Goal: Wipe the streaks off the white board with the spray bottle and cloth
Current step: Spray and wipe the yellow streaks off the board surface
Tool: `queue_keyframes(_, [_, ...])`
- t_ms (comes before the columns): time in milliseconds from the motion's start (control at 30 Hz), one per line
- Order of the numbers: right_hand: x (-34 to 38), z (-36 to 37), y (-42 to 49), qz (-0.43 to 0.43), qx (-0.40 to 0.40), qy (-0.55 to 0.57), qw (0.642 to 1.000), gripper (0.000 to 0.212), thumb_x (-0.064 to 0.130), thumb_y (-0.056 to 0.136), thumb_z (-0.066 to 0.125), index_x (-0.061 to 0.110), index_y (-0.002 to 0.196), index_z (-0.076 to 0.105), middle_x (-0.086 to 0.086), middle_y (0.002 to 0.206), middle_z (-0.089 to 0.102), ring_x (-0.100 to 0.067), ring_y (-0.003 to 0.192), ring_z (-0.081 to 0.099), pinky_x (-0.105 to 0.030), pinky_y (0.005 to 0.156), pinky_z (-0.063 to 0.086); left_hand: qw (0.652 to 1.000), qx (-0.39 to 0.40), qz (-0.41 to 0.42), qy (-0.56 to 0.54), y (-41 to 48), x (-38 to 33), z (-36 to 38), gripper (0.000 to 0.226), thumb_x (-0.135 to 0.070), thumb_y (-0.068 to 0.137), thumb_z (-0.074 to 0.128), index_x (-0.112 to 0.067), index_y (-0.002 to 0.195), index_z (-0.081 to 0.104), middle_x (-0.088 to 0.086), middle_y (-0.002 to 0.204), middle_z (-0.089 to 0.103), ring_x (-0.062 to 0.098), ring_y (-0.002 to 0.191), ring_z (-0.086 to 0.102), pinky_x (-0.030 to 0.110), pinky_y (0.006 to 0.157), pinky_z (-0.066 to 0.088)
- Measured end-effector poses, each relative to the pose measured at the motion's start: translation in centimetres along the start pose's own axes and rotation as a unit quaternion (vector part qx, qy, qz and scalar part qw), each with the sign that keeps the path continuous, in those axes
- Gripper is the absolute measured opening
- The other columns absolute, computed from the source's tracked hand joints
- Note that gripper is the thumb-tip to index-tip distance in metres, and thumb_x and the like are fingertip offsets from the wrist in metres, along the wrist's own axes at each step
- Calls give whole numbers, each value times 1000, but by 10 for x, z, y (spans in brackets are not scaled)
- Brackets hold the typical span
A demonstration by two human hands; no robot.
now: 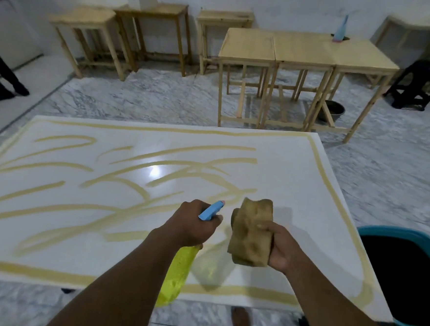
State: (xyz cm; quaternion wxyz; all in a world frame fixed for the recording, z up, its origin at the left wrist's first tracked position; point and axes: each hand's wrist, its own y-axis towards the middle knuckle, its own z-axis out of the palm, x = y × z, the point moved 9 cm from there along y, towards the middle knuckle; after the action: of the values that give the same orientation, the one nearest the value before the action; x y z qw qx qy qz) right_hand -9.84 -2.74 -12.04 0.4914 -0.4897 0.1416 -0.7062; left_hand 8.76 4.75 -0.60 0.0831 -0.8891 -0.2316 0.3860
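Note:
The white board (pixel 284 172) lies flat in front of me, covered with yellowish streaks (pixel 121 179) across its middle and along its border. My left hand (pixel 192 222) grips a spray bottle (pixel 178 269) with a yellow body and a blue nozzle that points forward over the board's near right part. Just to its right, my right hand (pixel 281 249) holds a bunched brown cloth (pixel 251 231) above the board, apart from the surface.
A blue bucket (pixel 392 232) with a dark inside stands at the board's right edge. Several wooden tables (pixel 303 49) stand behind on the marble floor, one bearing another spray bottle (pixel 341 29). A black stool (pixel 418 85) is far right, a person's legs (pixel 1 76) far left.

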Motion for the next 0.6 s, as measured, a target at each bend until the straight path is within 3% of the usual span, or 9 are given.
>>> queue_keyframes(100, [-5, 27, 2, 18, 35, -13, 999, 39, 2, 89, 48, 5, 125, 63, -20, 116, 72, -36, 98, 73, -45, 79, 61, 1000, 24, -5, 18, -10, 7, -4, 33, -36, 96, 62, -16, 71, 56, 4, 65, 60, 35, 66, 75, 41, 64, 60])
queue_keyframes(233, [27, 40, 38, 14, 50, -135, 990, 55, -1, 85, 47, 15, 137, 58, -22, 137, 60, -40, 126, 58, -53, 105, 48, 998, 35, -12, 47, 8, 10, -9, 36, -37, 94, 62, -18, 64, 53, 4, 65, 62, 34, 68, 74, 42, 66, 60])
queue_keyframes(333, [81, 49, 71, 18, 35, -268, 963, 53, -5, 86, 43, 11, 133, 59, -23, 131, 64, -40, 120, 62, -48, 98, 53, 996, 46, -21, 75, 41, 11, -10, 39, -44, 93, 64, -24, 62, 50, -3, 60, 58, 26, 60, 68, 33, 58, 54])
queue_keyframes(433, [176, 55, 117, -10, -5, -408, 913, 40, -9, 81, 42, 6, 110, 66, -19, 105, 71, -32, 91, 69, -38, 76, 56, 998, 40, -23, 54, 83, 7, -21, 34, -44, 93, 62, -16, 73, 60, 5, 69, 67, 27, 64, 70, 40, 71, 62])
queue_keyframes(467, [213, 64, 135, -28, -11, -454, 890, 35, -3, 77, 47, 9, 103, 66, -21, 107, 70, -32, 89, 68, -39, 74, 54, 999, 31, -22, 38, 103, 5, -27, 33, -42, 94, 60, -13, 80, 63, 9, 75, 70, 29, 68, 72, 45, 75, 62])
queue_keyframes(533, [272, 77, 160, -89, -47, -553, 827, 40, 26, 72, 55, 12, 108, 67, -18, 117, 66, -33, 98, 64, -45, 83, 51, 1000, 5, -14, 19, 130, 0, -39, 30, -39, 96, 58, -11, 85, 63, 12, 80, 72, 30, 69, 73, 48, 76, 61])
queue_keyframes(600, [321, 84, 199, -150, -100, -619, 764, 53, 49, 81, 54, 11, 118, 63, -10, 119, 61, -29, 101, 57, -41, 86, 44, 1000, -20, -10, 12, 161, 0, -45, 28, -37, 97, 57, -12, 85, 62, 11, 78, 72, 28, 66, 72, 47, 72, 61])
